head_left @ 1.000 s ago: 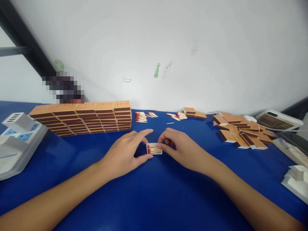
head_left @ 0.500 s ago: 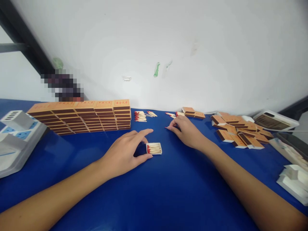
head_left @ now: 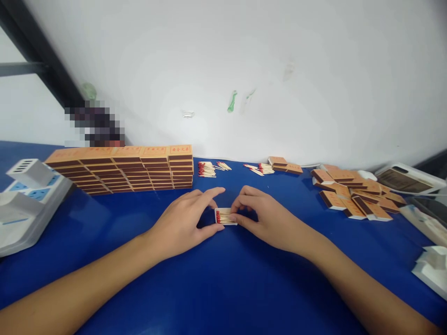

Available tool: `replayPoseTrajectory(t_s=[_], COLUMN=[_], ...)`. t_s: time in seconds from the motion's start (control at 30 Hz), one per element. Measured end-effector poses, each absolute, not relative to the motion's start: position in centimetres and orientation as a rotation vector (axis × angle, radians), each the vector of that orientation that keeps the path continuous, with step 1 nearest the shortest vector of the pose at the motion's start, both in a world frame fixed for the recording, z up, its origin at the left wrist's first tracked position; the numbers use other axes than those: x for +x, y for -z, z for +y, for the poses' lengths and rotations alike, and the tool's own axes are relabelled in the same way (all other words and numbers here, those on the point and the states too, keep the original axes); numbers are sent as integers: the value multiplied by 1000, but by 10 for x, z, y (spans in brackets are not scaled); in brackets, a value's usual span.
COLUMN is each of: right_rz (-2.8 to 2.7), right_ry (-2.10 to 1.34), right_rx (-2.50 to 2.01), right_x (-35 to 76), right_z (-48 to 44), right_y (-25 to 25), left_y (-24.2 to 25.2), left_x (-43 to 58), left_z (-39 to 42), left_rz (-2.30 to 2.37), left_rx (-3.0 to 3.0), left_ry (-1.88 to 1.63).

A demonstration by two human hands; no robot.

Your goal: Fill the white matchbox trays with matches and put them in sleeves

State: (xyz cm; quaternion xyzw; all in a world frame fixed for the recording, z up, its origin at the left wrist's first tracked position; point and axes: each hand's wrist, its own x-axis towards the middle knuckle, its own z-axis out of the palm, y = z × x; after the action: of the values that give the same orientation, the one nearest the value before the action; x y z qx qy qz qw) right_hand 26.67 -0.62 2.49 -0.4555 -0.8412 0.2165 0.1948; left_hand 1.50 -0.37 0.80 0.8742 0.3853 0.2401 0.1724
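Observation:
A small white matchbox tray lies on the blue table in front of me, with red-headed matches lying lengthwise in it. My left hand grips the tray's left end, thumb at the near side and a finger at the far side; its index finger is raised clear. Over the tray's right end, the thumb and fingers of my right hand are pinched on a match, mostly hidden by the fingertips. Beyond the hands are loose matches in a left pile and a right pile.
A stacked wall of matchboxes stands at the back left, near a power strip with plugs. Scattered matchboxes lie at the right, beside a phone case. A few matchboxes sit against the white wall.
My right hand has come from near the right match pile, toward me and left, bringing a match to the tray. My left hand stays at the tray. The view has shifted slightly.

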Motion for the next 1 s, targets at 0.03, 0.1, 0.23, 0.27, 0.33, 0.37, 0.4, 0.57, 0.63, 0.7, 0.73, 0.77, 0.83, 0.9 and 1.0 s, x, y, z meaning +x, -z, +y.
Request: replayPoseTrajectory(t_s=[0.03,0.1,0.23,0.27,0.33,0.37,0.4,0.57,0.63,0.7,0.73,0.77,0.83,0.9,1.0], right_rz=[-2362,-2353,-2336,-2323,-2264,-2217,-2159,-2036,-2033,-2040,-2047,-2060,-2097,-2140,-2191], right_ry=[-620,-629,-584,-560,-448,-361,-244,-31,-45,-69,-87,-112,-177,-278,-457], right_rx=[-1292,-1312,-1293,-1285,-1302,-1331,-1373,-1611,-1649,-1670,-1678,-1687,-1703,-1718,-1726], right_x=[267,266,261,263,275,284,294,339,344,342,339,336,331,329,328], right_z=[-6,-8,-10,-6,7,17,28,77,85,86,85,83,76,68,54], right_y=[-25,-24,-23,-23,-20,-18,-14,7,13,13,11,9,1,-6,-14], left_y=[-8,-8,-7,-7,-8,-9,-9,-10,-10,-10,-10,-10,-10,-11,-12], left_x=[15,15,16,16,17,17,17,17,17,18,18,18,18,17,16], left_z=[-4,-4,-5,-5,-6,-6,-6,-7,-7,-7,-7,-6,-6,-6,-6], left_rz=[1096,1093,1071,1071,1067,1062,1057,1059,1053,1048,1047,1048,1052,1057,1058], left_rx=[2477,2475,2488,2486,2474,2465,2458,2441,2435,2431,2430,2429,2427,2425,2432], left_ry=[-679,-678,-695,-695,-685,-679,-677,-667,-668,-672,-670,-665,-660,-660,-655])
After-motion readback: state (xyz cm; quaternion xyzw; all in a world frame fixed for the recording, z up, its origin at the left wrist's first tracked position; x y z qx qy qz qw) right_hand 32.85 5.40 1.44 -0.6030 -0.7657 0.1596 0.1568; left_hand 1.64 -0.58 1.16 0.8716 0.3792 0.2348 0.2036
